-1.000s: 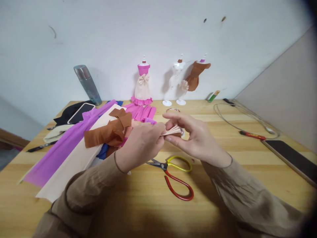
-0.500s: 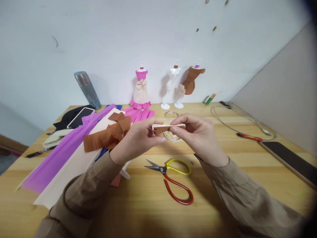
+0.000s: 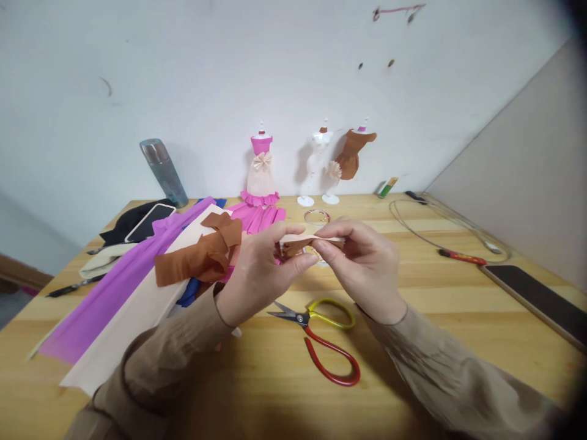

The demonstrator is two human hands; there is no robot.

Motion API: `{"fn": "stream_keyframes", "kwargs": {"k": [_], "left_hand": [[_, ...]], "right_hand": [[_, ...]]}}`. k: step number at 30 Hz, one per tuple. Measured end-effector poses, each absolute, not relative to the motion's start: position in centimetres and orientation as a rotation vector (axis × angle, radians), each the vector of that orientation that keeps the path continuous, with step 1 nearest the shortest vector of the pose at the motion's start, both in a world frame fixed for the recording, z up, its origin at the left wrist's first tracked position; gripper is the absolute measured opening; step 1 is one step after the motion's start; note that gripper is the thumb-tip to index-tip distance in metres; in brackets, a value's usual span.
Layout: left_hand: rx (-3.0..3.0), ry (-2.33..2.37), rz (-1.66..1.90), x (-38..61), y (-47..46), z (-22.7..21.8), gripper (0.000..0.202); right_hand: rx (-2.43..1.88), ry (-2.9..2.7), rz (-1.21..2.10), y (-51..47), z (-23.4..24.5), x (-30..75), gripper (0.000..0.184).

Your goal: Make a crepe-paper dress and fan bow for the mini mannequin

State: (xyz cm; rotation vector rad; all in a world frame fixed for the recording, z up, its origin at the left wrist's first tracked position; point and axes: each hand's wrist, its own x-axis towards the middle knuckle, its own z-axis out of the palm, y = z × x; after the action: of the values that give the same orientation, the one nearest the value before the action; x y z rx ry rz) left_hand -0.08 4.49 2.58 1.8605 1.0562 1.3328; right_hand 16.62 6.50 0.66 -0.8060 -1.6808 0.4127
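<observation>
Two-handed, pinching folded paper [image 3: 296, 245] with left grip [image 3: 257, 267] and right grip [image 3: 368, 264]; could crease crooked if squeezed unevenly, unfold if loosened.

The right hand [image 3: 369, 263] partly hides the folded strip [image 3: 297, 242]; the picture's edge crops 1 phone [image 3: 536, 299].

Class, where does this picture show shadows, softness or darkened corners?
Head view: a soft shadow on the pale wall, beside the slender white mannequin; head view: softened detail in the folded cream and brown material; head view: dark right-hand corners.
</observation>
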Motion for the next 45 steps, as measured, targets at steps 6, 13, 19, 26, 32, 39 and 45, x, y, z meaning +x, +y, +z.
{"fn": "stream_keyframes", "kwargs": {"k": [6,13,19,26,32,39,45], "left_hand": [[1.902,1.049,1.389,0.0,4.6,2.1,0.019],[2.128,1.137,1.492,0.2,4.1,3.2,0.006],[2.072,1.173,1.406,0.3,4.0,3.0,0.007],[2.038,1.01,1.393,-0.3,4.7,2.8,0.01],[1.763,0.874,1.313,-0.7,5.6,2.2,0.002],[1.867,0.869,1.444,-1.3,6.7,1.8,0.008],[1.957,0.843,1.428,-1.8,7.2,2.1,0.012]], "right_hand": [[-0.803,-1.686,0.431,6.4,0.8,16.5,0.004],[-0.753,-1.726,0.348,6.3,0.5,16.5,0.002],[-0.708,-1.743,0.366,6.3,0.6,16.5,0.006],[-0.691,-1.797,0.477,6.3,0.8,16.8,0.008],[-0.754,-1.81,0.51,6.4,1.1,17.0,0.021],[-0.697,-1.672,0.693,6.4,1.2,17.3,0.027],[-0.655,-1.509,1.09,7.0,1.6,17.7,0.019]]}}
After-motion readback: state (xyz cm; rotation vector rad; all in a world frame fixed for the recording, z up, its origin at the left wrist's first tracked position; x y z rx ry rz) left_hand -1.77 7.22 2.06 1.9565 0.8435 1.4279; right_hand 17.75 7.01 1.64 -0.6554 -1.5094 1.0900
